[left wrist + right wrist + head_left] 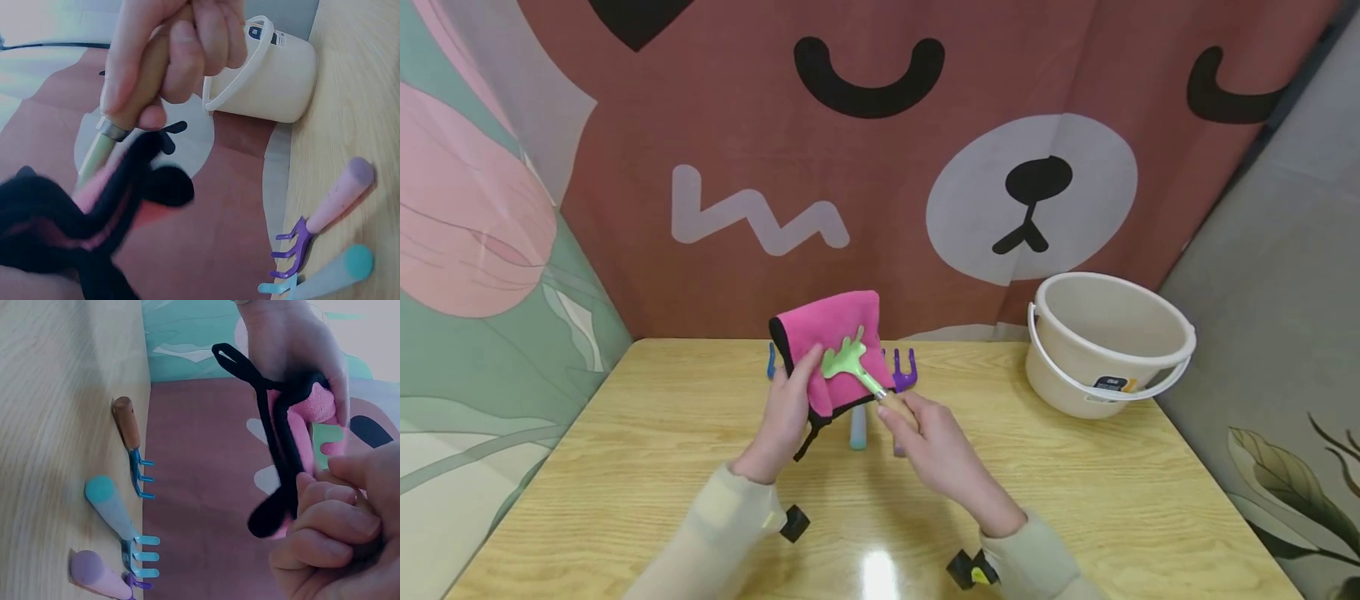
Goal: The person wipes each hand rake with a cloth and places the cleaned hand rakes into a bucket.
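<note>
Left grip (784,423): pinching the cloth (852,315) at its lower left, with the thumb on the pink face.
Right grip (936,443): clasping the wooden handle (900,410) of the green rake (848,358), with fingers curled round it.
Green rake: slanting up and leftward above the bench (625,492); apparently touching the pink cloth with its head.
Cloth: folding over on itself between both grips, showing black edging; dangling its black loop (805,442) at the lower corner.
Tines: possibly catching in the pile, through dragging sideways or pressing too hard; perhaps then tugging the cloth out of the left pinch.
Left thumb: lying close beside the rake head; risking a poke from any sudden twist of the handle.
Handle: perhaps turning inside the right grip under off-centre pressure, so skewing the head.
Blue rake (771,361), pale rake (857,429), purple rake (906,379): lying on the bench, below the hands' work; likely getting knocked by a low sweep or a dropped tool.
Bucket (1056,375): standing at the bench's right, well apart from both grips; probably not obstructing.
</note>
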Action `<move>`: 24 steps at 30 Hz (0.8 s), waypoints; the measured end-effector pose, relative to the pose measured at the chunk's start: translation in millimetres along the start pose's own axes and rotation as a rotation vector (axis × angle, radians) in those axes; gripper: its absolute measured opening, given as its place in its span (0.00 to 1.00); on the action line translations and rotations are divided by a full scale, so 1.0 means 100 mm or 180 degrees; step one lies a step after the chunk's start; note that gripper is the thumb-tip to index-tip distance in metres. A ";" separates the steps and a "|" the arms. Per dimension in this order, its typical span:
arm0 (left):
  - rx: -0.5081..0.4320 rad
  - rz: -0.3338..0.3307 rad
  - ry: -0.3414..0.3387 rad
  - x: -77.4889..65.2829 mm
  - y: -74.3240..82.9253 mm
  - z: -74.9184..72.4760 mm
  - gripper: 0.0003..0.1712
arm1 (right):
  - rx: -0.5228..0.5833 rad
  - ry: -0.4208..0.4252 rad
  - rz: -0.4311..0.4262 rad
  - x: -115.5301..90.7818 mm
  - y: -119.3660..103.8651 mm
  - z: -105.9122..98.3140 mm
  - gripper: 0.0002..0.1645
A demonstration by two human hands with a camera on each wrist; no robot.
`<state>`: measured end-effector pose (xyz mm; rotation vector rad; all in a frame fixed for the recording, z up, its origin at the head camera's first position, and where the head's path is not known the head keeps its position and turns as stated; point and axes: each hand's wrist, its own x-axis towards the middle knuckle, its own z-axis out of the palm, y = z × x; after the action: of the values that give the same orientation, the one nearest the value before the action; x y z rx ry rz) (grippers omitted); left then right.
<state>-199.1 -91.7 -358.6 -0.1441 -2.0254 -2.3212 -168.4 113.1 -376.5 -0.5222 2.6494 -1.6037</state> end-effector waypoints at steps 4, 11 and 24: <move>-0.0341 -0.0109 -0.0206 -0.04 -0.03 0.08 0.16 | 0.0012 0.0166 -0.0081 0.04 -0.05 -0.02 0.19; 0.0022 -0.0127 -0.0611 -0.14 -0.12 0.18 0.14 | -0.0274 0.0449 -0.0182 0.10 -0.11 -0.07 0.18; -0.0745 -0.0143 -0.0337 -0.10 -0.14 0.12 0.36 | 0.0021 0.0044 -0.0039 0.06 -0.04 0.00 0.18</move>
<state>-190.1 -77.6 -372.0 -0.2387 -1.8100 -2.6260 -173.3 109.4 -372.1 -0.5302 2.6549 -1.6248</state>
